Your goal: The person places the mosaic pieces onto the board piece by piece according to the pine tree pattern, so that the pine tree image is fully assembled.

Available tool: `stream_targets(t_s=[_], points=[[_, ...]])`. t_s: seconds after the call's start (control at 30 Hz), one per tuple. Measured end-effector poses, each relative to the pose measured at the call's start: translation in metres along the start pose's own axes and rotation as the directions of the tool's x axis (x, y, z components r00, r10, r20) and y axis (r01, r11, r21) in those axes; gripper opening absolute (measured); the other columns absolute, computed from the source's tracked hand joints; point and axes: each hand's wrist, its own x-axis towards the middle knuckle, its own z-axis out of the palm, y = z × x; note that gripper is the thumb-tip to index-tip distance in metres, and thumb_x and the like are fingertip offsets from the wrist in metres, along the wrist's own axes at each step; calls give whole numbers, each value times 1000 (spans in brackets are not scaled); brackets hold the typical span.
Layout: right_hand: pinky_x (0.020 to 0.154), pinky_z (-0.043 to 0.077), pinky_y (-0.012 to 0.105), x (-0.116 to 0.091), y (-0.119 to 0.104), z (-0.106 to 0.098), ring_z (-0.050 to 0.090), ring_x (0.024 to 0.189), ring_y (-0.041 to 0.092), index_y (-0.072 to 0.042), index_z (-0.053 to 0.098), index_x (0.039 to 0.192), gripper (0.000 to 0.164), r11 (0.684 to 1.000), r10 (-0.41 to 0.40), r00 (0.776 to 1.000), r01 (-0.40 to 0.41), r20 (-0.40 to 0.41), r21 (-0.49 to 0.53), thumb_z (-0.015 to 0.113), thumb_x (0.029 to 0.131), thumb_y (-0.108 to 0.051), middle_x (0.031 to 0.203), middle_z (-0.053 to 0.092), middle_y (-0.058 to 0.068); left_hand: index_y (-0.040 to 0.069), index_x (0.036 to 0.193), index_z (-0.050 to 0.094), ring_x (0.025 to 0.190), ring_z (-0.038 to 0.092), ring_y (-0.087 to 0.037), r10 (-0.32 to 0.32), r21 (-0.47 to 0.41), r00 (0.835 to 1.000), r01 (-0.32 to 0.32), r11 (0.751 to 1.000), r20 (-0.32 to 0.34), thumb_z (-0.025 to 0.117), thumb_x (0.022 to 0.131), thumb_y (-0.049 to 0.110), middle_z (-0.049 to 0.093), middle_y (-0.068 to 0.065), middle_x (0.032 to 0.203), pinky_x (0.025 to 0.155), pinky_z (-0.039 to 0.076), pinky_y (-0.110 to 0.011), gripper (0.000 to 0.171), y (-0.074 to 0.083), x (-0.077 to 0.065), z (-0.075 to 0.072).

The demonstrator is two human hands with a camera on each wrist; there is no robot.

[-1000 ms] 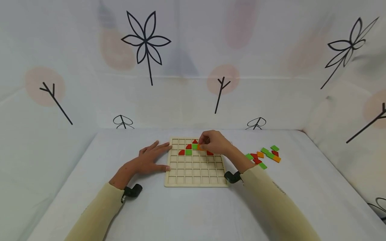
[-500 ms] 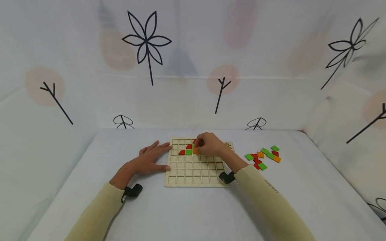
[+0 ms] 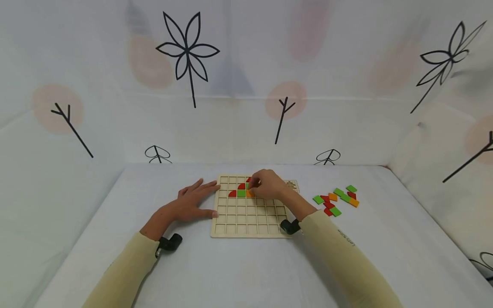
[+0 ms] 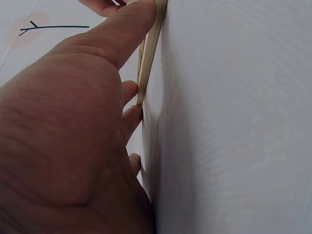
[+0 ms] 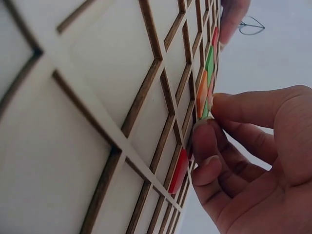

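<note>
A pale wooden grid board (image 3: pixel 246 222) lies on the white table. Along its left edge rests my left hand (image 3: pixel 188 203), fingers spread and fairly straight, thumb and fingertips touching the rim. My right hand (image 3: pixel 267 184) is over the board's upper middle, its curled fingers and thumb pinching an orange square tile (image 5: pixel 202 95) at a cell. To the left of that tile are a green square tile (image 3: pixel 241 193) and a red rounded tile (image 3: pixel 232 193). Another red rounded tile (image 3: pixel 241 186) sits one row up. In the right wrist view a further red tile (image 5: pixel 178 170) sits in the grid.
Several loose green, red and orange tiles (image 3: pixel 333 197) lie to the right of the board. Partly behind the right hand is a small patterned card (image 3: pixel 293 185). A white printed cloth wall (image 3: pixel 246 132) stands behind the table.
My right hand has shifted slightly left and toward me with the orange tile, which now lies beside the green tile in the lower row. The left hand stays in place.
</note>
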Motion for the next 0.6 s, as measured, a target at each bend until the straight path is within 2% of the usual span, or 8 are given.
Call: stream_targets(t_s=[0.17,0.33,0.43,0.6], points=[[83,57,38,-5,5,-5,65,87,19,-3,75,111,14,999,-18,1000,18,-6,30,71,100,-10,102,72,6,30,169,32,165,0,-37,-5,-5,1000,5,1000,4,72,92,66,20,7,177,122,8,-70,94,0,1,1],[77,55,35,-13,10,-11,64,81,17,-4,73,110,13,998,-36,999,38,-38,57,72,101,-13,97,71,5,30,169,32,165,0,-37,-11,-3,1000,11,1000,7,72,92,67,20,6,177,122,9,-70,94,0,2,2],[78,54,35,-19,13,-13,63,82,17,-5,72,109,13,997,-37,998,40,-59,58,72,100,-14,95,70,3,29,169,31,165,0,-38,-12,8,1000,12,1000,8,71,93,68,20,5,177,121,10,-70,94,0,2,2],[81,54,35,-33,18,-20,62,88,18,-7,72,109,13,999,5,995,0,-96,47,72,100,-16,95,70,1,30,169,30,165,-1,-37,-14,16,1000,14,1000,16,71,92,68,19,6,178,123,8,-70,95,0,2,1]])
